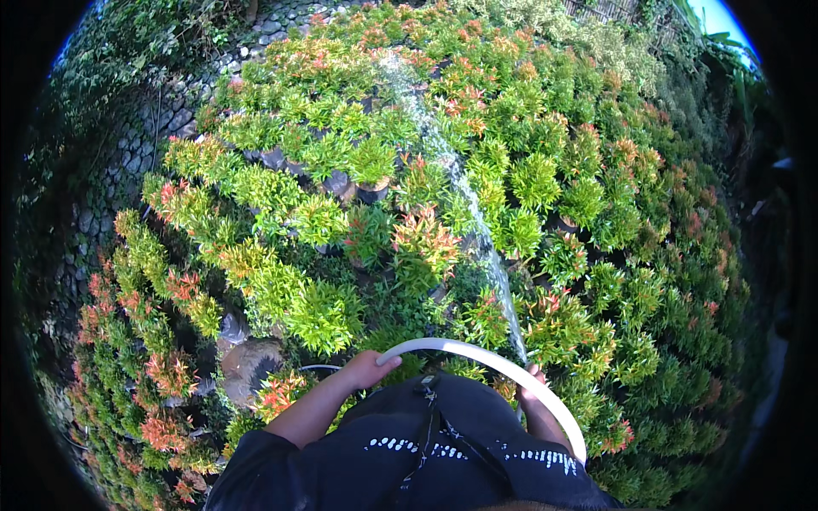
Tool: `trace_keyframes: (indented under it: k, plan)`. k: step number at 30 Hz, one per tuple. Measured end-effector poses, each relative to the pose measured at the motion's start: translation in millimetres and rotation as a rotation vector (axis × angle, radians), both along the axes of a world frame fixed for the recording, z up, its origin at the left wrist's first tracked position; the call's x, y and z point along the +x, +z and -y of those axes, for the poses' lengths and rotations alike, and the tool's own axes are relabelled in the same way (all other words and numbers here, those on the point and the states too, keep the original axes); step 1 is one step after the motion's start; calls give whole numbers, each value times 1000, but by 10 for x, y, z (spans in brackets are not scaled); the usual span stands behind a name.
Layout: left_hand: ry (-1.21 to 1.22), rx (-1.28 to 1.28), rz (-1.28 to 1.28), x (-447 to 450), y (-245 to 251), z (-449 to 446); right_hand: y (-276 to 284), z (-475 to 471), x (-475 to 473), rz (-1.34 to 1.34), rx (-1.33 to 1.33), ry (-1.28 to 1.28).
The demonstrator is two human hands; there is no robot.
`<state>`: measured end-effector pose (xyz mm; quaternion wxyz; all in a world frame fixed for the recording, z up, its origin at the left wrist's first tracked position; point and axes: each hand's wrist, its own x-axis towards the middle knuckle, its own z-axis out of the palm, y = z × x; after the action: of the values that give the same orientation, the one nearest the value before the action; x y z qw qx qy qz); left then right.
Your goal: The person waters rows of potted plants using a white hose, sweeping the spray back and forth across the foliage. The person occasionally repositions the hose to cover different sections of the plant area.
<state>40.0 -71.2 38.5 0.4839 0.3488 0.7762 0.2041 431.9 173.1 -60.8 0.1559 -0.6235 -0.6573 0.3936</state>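
Note:
A pale, whitish garden hose [470, 348] arches across in front of my body. My left hand [372, 369] is closed around its left part, and a thin piece of hose or tube [319, 367] shows just beyond my wrist. On the other side, my right hand [535, 382] grips the hose at the point where the water comes out; the arch of hose partly covers this hand, so the outlet itself is hard to see. From there a stream of water [476, 214] shoots forward and slightly left, breaking into spray over the far potted shrubs [370, 163].
Rows of bushy shrubs with green and red leaves surround me, several in black plastic pots or bags [372, 191]. A large brown stone [249, 367] lies at the left. Beyond the rows, a stone wall [131, 153] runs along the left, with a woven fence [604, 13] at the back.

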Motion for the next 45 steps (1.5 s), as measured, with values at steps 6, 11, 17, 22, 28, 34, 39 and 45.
trace_keyframes:
  k: [6, 11, 17, 22, 28, 34, 39, 45]
  plan:
    - [-10, 25, 19, -267, -11, 91, 261, -10, -396, -170, -175, -210]
    - [-16, 62, 14, -479, 7, 153, 309, 92, -640, -162, -221, -214]
    - [-3, 49, 98, -648, -32, 164, -201, 142, -490, 54, -200, -101]
    - [-60, 38, 83, -758, -148, 142, -557, 159, -233, 73, 58, 144]
    - [-40, 40, 143, -820, -215, 167, -504, 255, -334, 89, 49, 119]
    - [-48, 88, 135, -856, -250, 196, 346, 602, -807, 294, 393, 271]
    - [-42, 95, 123, -888, -257, 216, 680, 659, -1071, 307, 209, 195]
    - [-39, 110, 135, -928, -219, 224, 618, 681, -1141, 253, 195, 178]
